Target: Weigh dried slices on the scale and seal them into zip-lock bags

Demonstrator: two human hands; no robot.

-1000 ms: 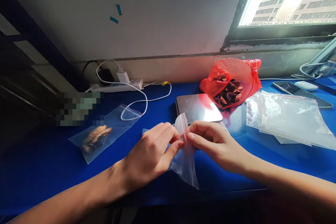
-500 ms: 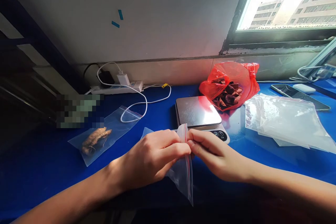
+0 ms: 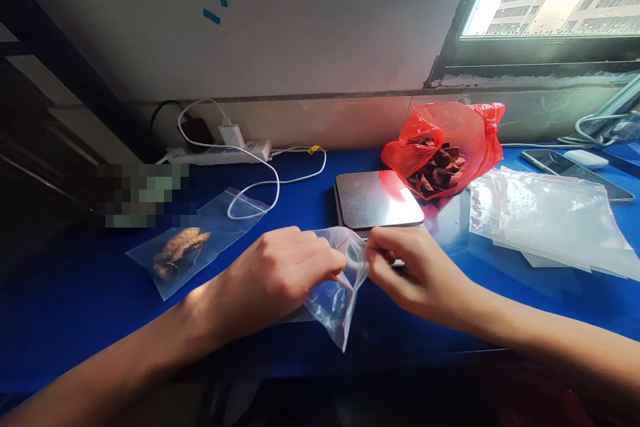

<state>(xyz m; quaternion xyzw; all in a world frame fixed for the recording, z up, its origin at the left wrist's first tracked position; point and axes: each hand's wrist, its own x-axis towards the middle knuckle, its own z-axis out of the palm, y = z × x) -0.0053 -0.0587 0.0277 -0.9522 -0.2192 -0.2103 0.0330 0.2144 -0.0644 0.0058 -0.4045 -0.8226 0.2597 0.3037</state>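
Observation:
A clear zip-lock bag [image 3: 333, 303] with a red seal line hangs between my hands, its mouth partly spread. My left hand [image 3: 280, 273] is closed on one side of the bag near the seal. With fingers pinched, my right hand [image 3: 413, 273] grips the opposite side of the mouth. Just behind them stands a kitchen scale [image 3: 380, 200] with a bare metal plate; my right hand covers most of its front panel. Beyond the scale's right corner, a red plastic bag [image 3: 465, 123] lies open, showing dark brown dried pieces [image 3: 437, 167].
At left lies a zip-lock bag [image 3: 225, 227] holding a brown root-like piece [image 3: 177, 250]. A white cable [image 3: 277, 193] loops from a power strip [image 3: 220, 153] across it. Flat zip-lock bags [image 3: 555, 220] are stacked at right, near a phone [image 3: 575, 173] and a white case [image 3: 585, 159].
The bag's mouth has been pulled apart, and my hands have moved slightly away from each other. The whole view has shifted a little, with the tabletop higher in it.

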